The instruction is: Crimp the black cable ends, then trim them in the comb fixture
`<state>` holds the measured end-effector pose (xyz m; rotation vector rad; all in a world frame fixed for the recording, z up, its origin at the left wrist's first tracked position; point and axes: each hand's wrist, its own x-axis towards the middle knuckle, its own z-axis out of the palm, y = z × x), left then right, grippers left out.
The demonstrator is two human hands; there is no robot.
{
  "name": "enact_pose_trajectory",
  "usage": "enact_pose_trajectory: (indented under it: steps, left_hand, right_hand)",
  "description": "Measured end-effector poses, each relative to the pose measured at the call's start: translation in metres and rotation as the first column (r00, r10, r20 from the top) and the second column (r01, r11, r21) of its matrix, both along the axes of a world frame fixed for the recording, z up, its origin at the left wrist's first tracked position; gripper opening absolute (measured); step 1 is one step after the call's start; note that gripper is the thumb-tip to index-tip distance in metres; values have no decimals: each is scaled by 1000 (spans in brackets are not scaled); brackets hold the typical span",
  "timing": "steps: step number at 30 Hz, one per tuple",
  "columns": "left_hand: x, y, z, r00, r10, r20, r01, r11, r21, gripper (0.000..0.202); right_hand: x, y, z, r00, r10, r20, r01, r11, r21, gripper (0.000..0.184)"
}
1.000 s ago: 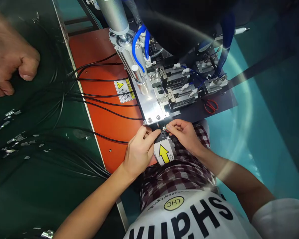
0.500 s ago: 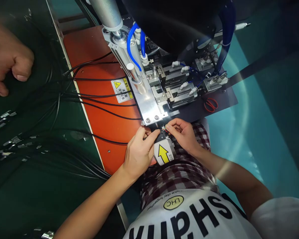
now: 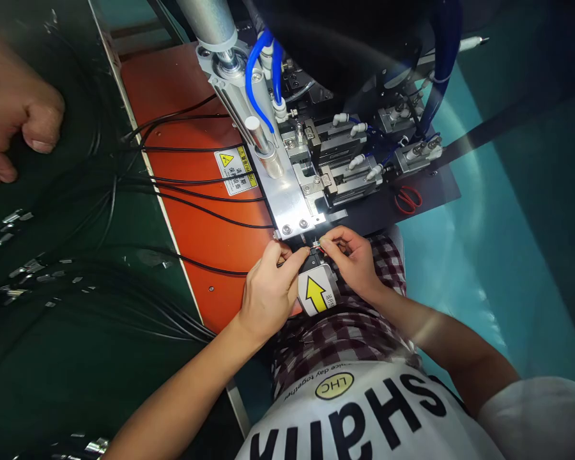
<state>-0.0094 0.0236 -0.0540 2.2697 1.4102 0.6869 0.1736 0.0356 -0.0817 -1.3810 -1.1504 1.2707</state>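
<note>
I have two bare hands close together at the front edge of a pneumatic bench machine. The left hand (image 3: 271,291) pinches, thumb against forefinger, at one end of some fine wires (image 3: 315,246); the right hand (image 3: 352,259) nips their other end, a trace of red beside its fingers. The wires sit in the small gap between the hands, above a block with a yellow arrow label (image 3: 316,295) and just below the machine's bright metal plate (image 3: 287,198). (Their exact ends are too small for me to make out.)

What worries me is that gap: strands this thin could splay or slip if either pinch loosened. Fingers so near the plate could be caught if the machine moved. Black cables (image 3: 196,181) cross the orange board (image 3: 211,249) from the green table (image 3: 100,364), where a co-worker's hand (image 3: 23,121) rests; a snag there might tug a cable out of line. Red-handled scissors (image 3: 409,200) lie at the far right, clear of the hands.
</note>
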Motion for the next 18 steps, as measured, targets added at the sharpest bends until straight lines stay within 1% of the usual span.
enact_pose_trajectory:
  steps: [4,8,10,14,18]
  left_hand:
    - [0,0,-1,1000,-3,6,3,1000,4,31]
    - [0,0,-1,1000,-2,13,2,1000,-1,31]
    - [0,0,-1,1000,-2,18,1,1000,5,31]
    - [0,1,0,1000,-2,18,2,1000,10,30]
    - [0,0,0,1000,-2,13,1,1000,1,31]
  right_hand:
    - [-2,-1,-2,1000,-20,15,20,999,29,14]
    - [-3,-2,-3,998,-33,45,32,999,14,17]
    - [-3,-2,-3,999,-37,12,37,999,-24,18]
    - [-3,-2,3,991,-47,-125,28,988,-149,18]
    - [-3,-1,11,984,-69,-167,27,970,-241,19]
